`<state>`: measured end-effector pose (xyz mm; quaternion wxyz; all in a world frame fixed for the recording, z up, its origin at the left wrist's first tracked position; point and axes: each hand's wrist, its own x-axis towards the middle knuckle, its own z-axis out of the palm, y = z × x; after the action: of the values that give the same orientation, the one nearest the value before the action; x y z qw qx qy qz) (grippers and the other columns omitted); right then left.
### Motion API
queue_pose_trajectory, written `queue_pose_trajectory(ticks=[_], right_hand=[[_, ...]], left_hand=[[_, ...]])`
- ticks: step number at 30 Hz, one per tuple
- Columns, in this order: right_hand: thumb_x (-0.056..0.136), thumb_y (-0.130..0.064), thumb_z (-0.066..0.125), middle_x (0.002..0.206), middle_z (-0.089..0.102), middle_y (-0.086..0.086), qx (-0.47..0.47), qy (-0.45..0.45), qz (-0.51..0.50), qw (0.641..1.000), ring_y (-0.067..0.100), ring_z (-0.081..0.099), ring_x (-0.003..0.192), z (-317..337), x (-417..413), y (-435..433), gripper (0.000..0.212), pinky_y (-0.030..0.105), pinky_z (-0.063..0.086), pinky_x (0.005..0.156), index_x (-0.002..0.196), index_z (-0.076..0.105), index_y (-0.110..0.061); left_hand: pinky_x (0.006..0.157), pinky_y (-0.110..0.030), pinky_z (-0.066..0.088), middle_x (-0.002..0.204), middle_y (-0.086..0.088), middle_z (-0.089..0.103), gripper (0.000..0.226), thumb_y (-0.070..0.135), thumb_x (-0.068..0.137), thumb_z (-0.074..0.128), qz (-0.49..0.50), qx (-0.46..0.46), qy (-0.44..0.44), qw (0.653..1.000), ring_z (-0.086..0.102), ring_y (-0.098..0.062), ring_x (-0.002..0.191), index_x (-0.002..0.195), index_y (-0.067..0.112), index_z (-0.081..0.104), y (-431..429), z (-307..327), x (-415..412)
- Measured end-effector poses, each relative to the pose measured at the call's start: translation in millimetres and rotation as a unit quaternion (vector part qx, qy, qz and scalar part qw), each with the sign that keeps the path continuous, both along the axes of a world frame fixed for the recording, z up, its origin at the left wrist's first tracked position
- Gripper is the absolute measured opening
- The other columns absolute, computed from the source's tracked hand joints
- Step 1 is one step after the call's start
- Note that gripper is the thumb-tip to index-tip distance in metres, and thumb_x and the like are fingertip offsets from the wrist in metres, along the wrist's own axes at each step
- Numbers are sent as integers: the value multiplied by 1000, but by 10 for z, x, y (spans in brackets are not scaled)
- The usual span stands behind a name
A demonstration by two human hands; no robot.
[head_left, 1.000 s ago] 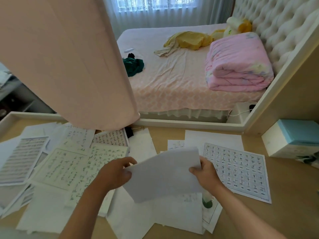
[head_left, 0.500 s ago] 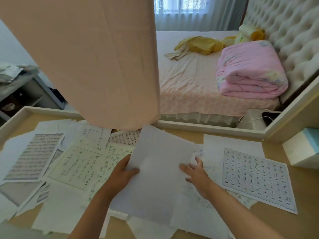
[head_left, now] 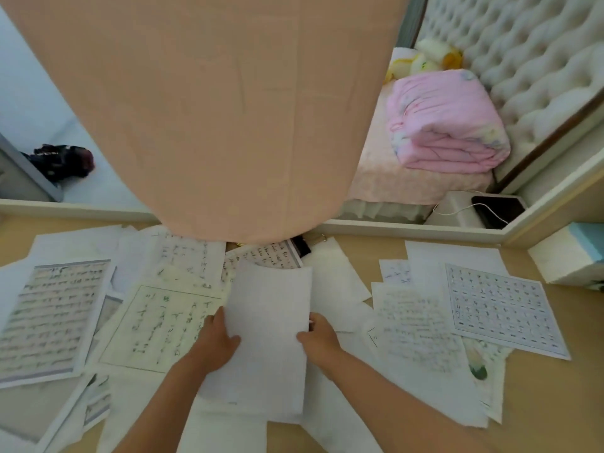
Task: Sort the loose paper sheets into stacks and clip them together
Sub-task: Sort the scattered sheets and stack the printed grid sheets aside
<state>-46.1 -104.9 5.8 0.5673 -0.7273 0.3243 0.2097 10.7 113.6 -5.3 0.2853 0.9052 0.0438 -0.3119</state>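
Progress: early, by my judgement. Left hand [head_left: 217,343] and right hand [head_left: 318,338] each grip a side edge of the white paper [head_left: 268,322], one sheet or several I cannot tell, raised just above the worktop [head_left: 581,387]. Nothing clipped. Loose sheets [head_left: 160,325], printed and handwritten, lie overlapping and unsorted on both sides. A black binder clip [head_left: 302,246], apparently, lies untouched near the far edge. Beyond: bed with folded pink quilt [head_left: 444,125]; peach fabric [head_left: 212,109] hangs in front.

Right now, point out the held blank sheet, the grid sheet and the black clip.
blank sheet [head_left: 271,322]: head view, its bare middle.
grid sheet [head_left: 500,307]: head view, middle of the print.
black clip [head_left: 301,246]: head view, its black body.
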Motion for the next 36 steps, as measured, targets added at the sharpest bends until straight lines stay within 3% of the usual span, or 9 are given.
queue_pose_trajectory(ticks=[3,7,11,14,17,25,30,34,36], right_hand=[[80,-19,62,131,57,4,-36,49,36,998,20,62,107,-54,33,129,64,32,56,90,141,46,-14],[92,-19,61,159,25,4,-24,70,73,995,23,35,142,21,3,242,79,24,38,103,158,16,-15],[90,-14,56,139,50,-5,-25,21,77,996,17,53,119,61,-95,72,61,27,45,100,148,38,-21],[93,-17,54,143,45,-7,-84,-5,37,996,10,51,109,73,-202,-298,54,18,46,79,145,43,-28],[95,-18,54,148,43,-5,-161,1,35,986,14,52,122,64,-400,-884,49,29,48,98,142,46,-27],[89,-23,55,145,45,3,-299,117,7,947,25,55,117,137,-950,-2867,54,35,51,90,142,46,-23],[82,-45,64,155,34,0,-357,97,91,925,25,33,141,-63,-1049,-3529,78,44,34,114,150,33,-23],[77,-74,58,164,-18,6,-354,114,188,909,28,-12,152,-379,-1002,-3737,114,49,5,123,158,-7,-27],[77,-79,51,164,-16,10,-397,111,205,888,31,-9,152,-537,-969,-3784,113,49,7,122,158,-8,-25]], left_hand=[[116,-44,24,156,-21,18,87,35,95,58,-5,68,11,998,23,-39,144,156,6,4,102,-127,-28],[112,-53,28,156,-20,21,90,33,94,61,32,53,-28,998,20,-40,143,156,7,1,89,-202,-147],[110,-52,33,159,-17,15,97,37,93,60,-10,119,-60,991,18,-37,145,156,10,-10,-52,-145,-212],[110,-55,34,158,-20,20,88,27,88,64,-26,98,-173,980,21,-39,144,156,7,11,-319,-89,-177],[107,-52,37,150,-17,38,74,16,85,66,-75,25,-258,963,34,-36,136,150,6,32,-828,-68,-217],[108,-39,35,150,-4,36,64,34,95,54,-255,15,-123,959,35,-25,136,151,17,27,-2421,-149,-455],[97,-40,45,139,-6,41,66,37,83,63,-192,51,-82,977,37,-26,127,140,18,37,-3068,-270,-501],[94,-42,47,130,-5,40,82,41,73,71,-116,55,-82,988,37,-26,124,141,20,31,-3421,-302,-559],[97,-42,45,132,-8,42,83,35,73,75,-83,62,-80,991,39,-28,124,141,15,32,-3535,-343,-579]])
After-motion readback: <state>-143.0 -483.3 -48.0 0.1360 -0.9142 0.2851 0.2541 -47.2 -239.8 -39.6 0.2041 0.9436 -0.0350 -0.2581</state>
